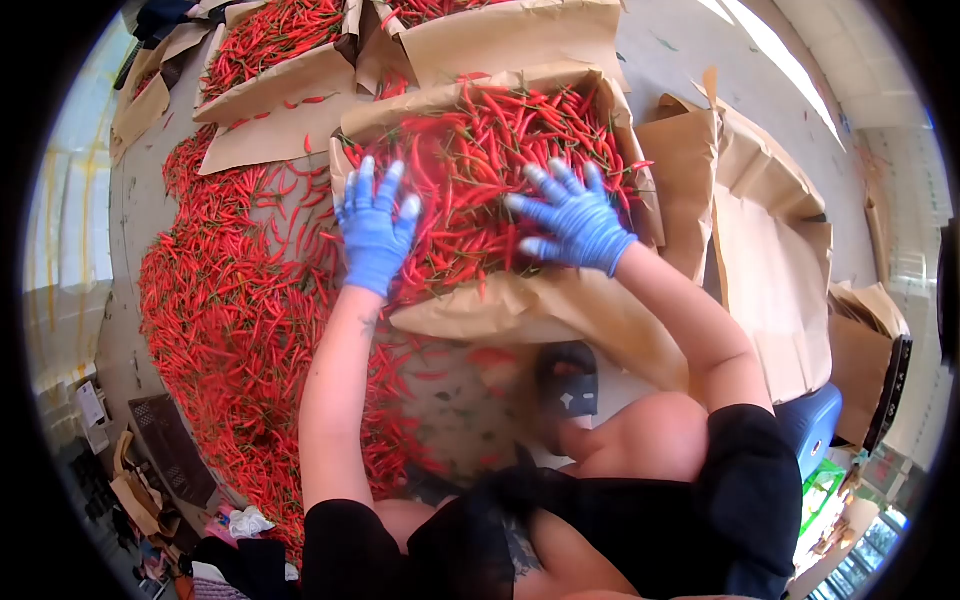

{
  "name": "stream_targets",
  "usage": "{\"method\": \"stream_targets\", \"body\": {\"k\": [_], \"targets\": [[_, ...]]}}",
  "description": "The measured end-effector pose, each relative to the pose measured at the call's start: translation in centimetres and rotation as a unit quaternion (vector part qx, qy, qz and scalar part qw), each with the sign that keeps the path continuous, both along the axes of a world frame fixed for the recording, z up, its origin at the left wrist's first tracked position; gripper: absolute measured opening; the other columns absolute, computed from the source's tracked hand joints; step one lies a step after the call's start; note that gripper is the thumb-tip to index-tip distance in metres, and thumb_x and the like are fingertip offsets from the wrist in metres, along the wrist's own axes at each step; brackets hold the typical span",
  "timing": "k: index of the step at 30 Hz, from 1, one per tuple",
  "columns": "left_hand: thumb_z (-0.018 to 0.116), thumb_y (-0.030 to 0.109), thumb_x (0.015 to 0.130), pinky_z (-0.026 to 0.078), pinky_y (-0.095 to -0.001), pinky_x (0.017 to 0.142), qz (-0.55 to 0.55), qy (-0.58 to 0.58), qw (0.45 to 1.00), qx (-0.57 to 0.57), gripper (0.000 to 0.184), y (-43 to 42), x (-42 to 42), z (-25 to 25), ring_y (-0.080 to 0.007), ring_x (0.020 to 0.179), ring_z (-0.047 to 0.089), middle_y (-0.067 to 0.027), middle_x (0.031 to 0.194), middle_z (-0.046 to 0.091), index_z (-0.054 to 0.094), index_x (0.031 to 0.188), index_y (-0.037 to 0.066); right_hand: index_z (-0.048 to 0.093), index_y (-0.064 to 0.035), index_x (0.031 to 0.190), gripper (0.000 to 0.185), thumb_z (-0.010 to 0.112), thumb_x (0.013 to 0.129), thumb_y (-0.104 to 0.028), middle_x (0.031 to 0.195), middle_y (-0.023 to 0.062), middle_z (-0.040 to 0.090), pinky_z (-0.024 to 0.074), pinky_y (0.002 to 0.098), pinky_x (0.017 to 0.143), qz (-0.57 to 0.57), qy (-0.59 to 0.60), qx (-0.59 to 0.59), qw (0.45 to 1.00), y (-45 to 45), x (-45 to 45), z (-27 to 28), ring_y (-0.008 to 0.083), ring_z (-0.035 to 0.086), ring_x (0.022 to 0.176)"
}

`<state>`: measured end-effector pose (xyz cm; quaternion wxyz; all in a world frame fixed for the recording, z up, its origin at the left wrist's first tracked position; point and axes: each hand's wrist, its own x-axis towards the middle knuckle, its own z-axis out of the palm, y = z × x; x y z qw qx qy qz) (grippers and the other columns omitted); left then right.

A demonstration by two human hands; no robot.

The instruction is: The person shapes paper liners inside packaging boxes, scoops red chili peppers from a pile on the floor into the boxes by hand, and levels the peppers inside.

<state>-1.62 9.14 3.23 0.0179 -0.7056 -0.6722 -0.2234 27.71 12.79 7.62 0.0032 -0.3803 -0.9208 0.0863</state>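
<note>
Red chilli peppers with green stems fill a box lined with brown paper in front of me. My left hand, in a blue glove with whitish fingertips, lies at the box's left side with its fingers stretched out over the peppers. Across the box, my right hand, gloved the same way, rests on the peppers near the right side, fingers spread. Neither hand is closed around anything that I can see. The paper flap hangs over the box's near edge.
A large heap of loose chilli peppers covers the floor on the left. More paper-lined boxes of peppers stand at the back. To the right are a paper-lined box and a blue stool. A dark crate lies at lower left.
</note>
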Motion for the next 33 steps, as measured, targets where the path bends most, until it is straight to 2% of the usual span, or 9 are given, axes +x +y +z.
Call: {"method": "stream_targets", "body": {"k": [4, 9, 15, 19, 22, 26, 30, 31, 33], "targets": [[0.051, 0.067, 0.072, 0.009, -0.0648, 0.102, -0.103, 0.167, 0.959, -0.207, 0.072, -3.7, 1.4, -0.7, -0.0418, 0.133, 0.02, -0.0076, 0.15, 0.011, 0.034, 0.136, 0.038, 0.038, -0.033, 0.134, 0.053, 0.05, 0.084, -0.046, 0.145, 0.0057, 0.028, 0.0135, 0.0579, 0.106, 0.155, 0.032, 0.034, 0.987, 1.4, 1.6, -5.6, 0.0303, 0.024, 0.134], [0.05, 0.057, 0.08, 0.01, -0.0627, 0.104, -0.058, 0.192, 0.961, -0.189, 0.063, -1.6, -0.1, 0.0, -0.0387, 0.133, 0.023, -0.0066, 0.149, 0.018, 0.031, 0.138, 0.037, 0.034, -0.0243, 0.138, 0.056, 0.048, 0.087, -0.043, 0.144, 0.0077, 0.031, 0.015, 0.0472, 0.109, 0.082, -0.068, 0.017, 0.994, 0.9, 6.2, -4.1, 0.0295, 0.025, 0.134], [0.053, 0.046, 0.08, 0.023, -0.0569, 0.102, -0.023, 0.031, 0.972, -0.234, 0.062, -4.8, 1.1, 3.6, -0.0381, 0.127, 0.033, -0.0096, 0.144, 0.029, 0.035, 0.137, 0.029, 0.061, -0.0162, 0.103, 0.027, 0.056, 0.079, -0.026, 0.105, 0.0113, 0.059, 0.0435, 0.0379, 0.086, -0.001, -0.238, -0.192, 0.952, 2.1, 2.9, 2.4, 0.0296, 0.055, 0.097], [0.053, 0.035, 0.085, 0.04, -0.0381, 0.096, -0.101, -0.19, 0.962, -0.17, 0.051, -13.0, -6.9, 8.4, -0.029, 0.116, 0.049, -0.0148, 0.131, 0.046, 0.043, 0.133, 0.018, 0.063, -0.0004, 0.104, 0.026, 0.061, 0.082, -0.012, 0.094, 0.0121, 0.066, 0.0499, 0.0294, 0.077, 0.053, 0.084, -0.236, 0.967, 1.1, -8.0, 8.2, 0.0186, 0.063, 0.086], [0.056, 0.029, 0.086, 0.042, -0.031, 0.093, 0.167, -0.354, 0.908, -0.151, 0.04, -27.4, -17.0, 10.4, -0.0197, 0.104, 0.058, -0.0104, 0.114, 0.06, 0.055, 0.121, 0.009, 0.053, -0.0032, 0.122, 0.041, 0.061, 0.085, -0.019, 0.105, 0.0078, 0.062, 0.0479, 0.0258, 0.079, 0.057, 0.17, -0.547, 0.818, -4.2, -18.8, 5.6, 0.0127, 0.058, 0.093], [0.056, 0.033, 0.087, 0.036, -0.0261, 0.096, 0.549, -0.367, 0.746, -0.089, 0.048, -51.4, -24.3, 8.4, -0.0183, 0.113, 0.051, -0.0112, 0.121, 0.056, 0.051, 0.124, 0.002, 0.032, -0.0162, 0.139, 0.069, 0.063, 0.083, -0.04, 0.13, 0.0105, 0.047, 0.0444, 0.041, 0.087, 0.029, 0.006, -0.676, 0.737, -16.5, -30.0, 1.1, 0.022, 0.045, 0.117], [0.057, 0.052, 0.081, 0.031, -0.0633, 0.092, 0.703, -0.529, 0.403, -0.251, 0.071, -67.7, -20.6, 8.1, -0.033, 0.132, 0.027, -0.0083, 0.144, 0.031, 0.03, 0.14, 0.022, 0.019, -0.0256, 0.144, 0.084, 0.063, 0.078, -0.054, 0.145, 0.0091, 0.029, 0.0353, 0.0601, 0.091, -0.019, -0.06, -0.679, 0.731, -26.1, -38.1, -3.3, 0.0302, 0.02, 0.136], [0.056, 0.058, 0.08, 0.032, -0.0657, 0.089, 0.691, -0.569, 0.357, -0.268, 0.068, -69.3, -19.5, 7.9, -0.0366, 0.131, 0.026, -0.0056, 0.144, 0.031, 0.032, 0.138, 0.032, 0.019, -0.0256, 0.144, 0.084, 0.063, 0.078, -0.054, 0.145, 0.0091, 0.029, 0.0353, 0.0601, 0.091, -0.016, -0.072, -0.681, 0.729, -27.4, -39.3, -3.9, 0.0302, 0.02, 0.136], [0.056, 0.052, 0.082, 0.034, -0.0599, 0.092, 0.684, -0.583, 0.387, -0.205, 0.074, -69.1, -17.9, 7.7, -0.0285, 0.131, 0.031, -0.0046, 0.145, 0.029, 0.029, 0.14, 0.015, 0.016, -0.0281, 0.144, 0.084, 0.061, 0.078, -0.055, 0.148, 0.005, 0.023, 0.0322, 0.0641, 0.092, -0.05, -0.063, -0.737, 0.671, -29.2, -40.8, -5.0, 0.0301, 0.015, 0.137]]}}
